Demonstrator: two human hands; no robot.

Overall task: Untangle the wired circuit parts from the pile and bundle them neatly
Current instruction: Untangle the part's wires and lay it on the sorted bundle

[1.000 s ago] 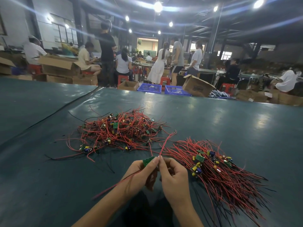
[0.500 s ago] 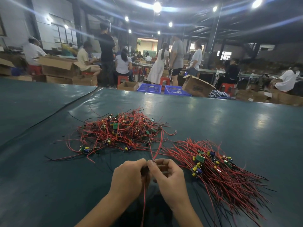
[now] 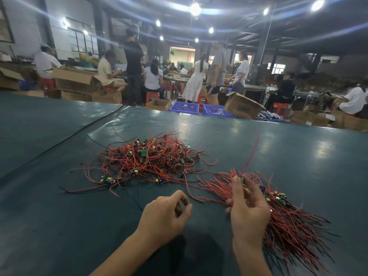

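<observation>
Currently the right hand [image 3: 249, 208] pinches one wired part [image 3: 242, 176] just above the bundle [image 3: 288, 216] at lower right, wire pointing up-frame; the left hand [image 3: 165, 216], loosely curled, holds nothing.

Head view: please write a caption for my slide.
Right hand holds a wired part over the neat bundle; left hand empty, tangled pile behind.

A large factory assembly hall. A wide worktable [image 3: 258, 156] covered in dark green sheeting fills the near ground, with heaps of red-wired circuit parts [image 3: 151, 160] on it. At the far side, workers [image 3: 152, 78] sit on red stools [image 3: 152, 95] among open cardboard boxes [image 3: 244, 105] and blue plastic crates [image 3: 184, 107]. Bright lamps [image 3: 195, 8] hang from a dark, steel-beamed roof.
</observation>
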